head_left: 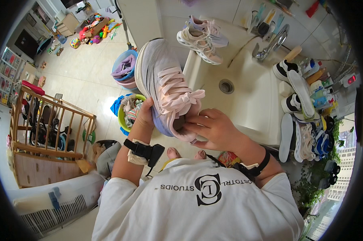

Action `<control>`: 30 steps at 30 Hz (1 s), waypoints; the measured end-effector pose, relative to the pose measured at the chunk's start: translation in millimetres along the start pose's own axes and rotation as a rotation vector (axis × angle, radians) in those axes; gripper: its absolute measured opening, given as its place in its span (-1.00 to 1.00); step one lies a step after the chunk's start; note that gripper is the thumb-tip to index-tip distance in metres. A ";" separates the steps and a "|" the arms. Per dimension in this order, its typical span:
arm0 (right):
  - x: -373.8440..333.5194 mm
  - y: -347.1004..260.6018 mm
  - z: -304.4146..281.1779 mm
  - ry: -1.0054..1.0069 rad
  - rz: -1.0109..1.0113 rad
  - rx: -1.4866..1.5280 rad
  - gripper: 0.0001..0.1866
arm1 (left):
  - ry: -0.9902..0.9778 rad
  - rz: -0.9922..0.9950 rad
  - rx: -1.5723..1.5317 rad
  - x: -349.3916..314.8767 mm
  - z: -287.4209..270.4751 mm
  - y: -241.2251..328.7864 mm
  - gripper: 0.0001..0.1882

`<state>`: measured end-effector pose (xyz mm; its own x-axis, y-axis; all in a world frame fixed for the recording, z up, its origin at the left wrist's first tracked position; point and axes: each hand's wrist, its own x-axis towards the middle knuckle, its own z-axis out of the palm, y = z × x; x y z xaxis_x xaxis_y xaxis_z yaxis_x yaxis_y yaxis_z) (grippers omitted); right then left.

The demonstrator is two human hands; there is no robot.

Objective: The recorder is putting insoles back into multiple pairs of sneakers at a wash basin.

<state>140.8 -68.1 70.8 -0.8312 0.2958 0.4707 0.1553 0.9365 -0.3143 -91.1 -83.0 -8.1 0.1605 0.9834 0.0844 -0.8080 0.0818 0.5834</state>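
A pale lavender and white sneaker [155, 68] with light pink laces tied in a bow [185, 98] is held up in front of me, toe pointing away. My left hand [147, 113] grips it along its left side near the heel; most of those fingers are hidden behind the shoe. At the heel opening, my right hand [216, 129] has its fingers bent over the collar, some reaching inside. To the right of the shoe lies the white sink [249, 96], with a drain [226, 86] and a metal faucet [271, 44].
Two light sneakers [201, 42] rest on the sink's far left corner. Black-and-white shoes [294, 84], insoles [286, 136] and bottles crowd its right side. Left of me are a blue bucket [123, 66], a green basin [122, 116] of cloths and a wooden crib [49, 152].
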 end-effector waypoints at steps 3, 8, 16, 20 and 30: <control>0.3 -9.7 7.5 -0.078 0.089 0.044 -0.58 | -0.005 -0.016 -0.016 0.7 9.5 2.0 -0.18; -0.1 -10.7 20.5 -0.180 0.076 -0.088 -0.69 | -0.034 -0.012 0.009 0.5 15.1 -0.5 -0.18; -0.3 -4.8 25.9 -0.274 0.082 -0.004 -0.52 | -0.007 -0.043 0.021 -0.9 21.7 1.4 -0.18; 0.4 -6.4 23.6 -0.272 0.105 0.054 -0.54 | 0.012 -0.018 0.014 -2.1 18.5 -0.8 -0.20; 16.4 -4.4 14.7 -0.564 0.433 0.374 -0.69 | 0.056 -0.073 -0.004 2.9 11.3 -7.1 -0.28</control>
<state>118.7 -70.1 67.8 -0.8981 0.3854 -0.2119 0.4196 0.6060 -0.6758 -78.5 -82.6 -2.9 0.1870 0.9823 -0.0035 -0.7975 0.1539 0.5833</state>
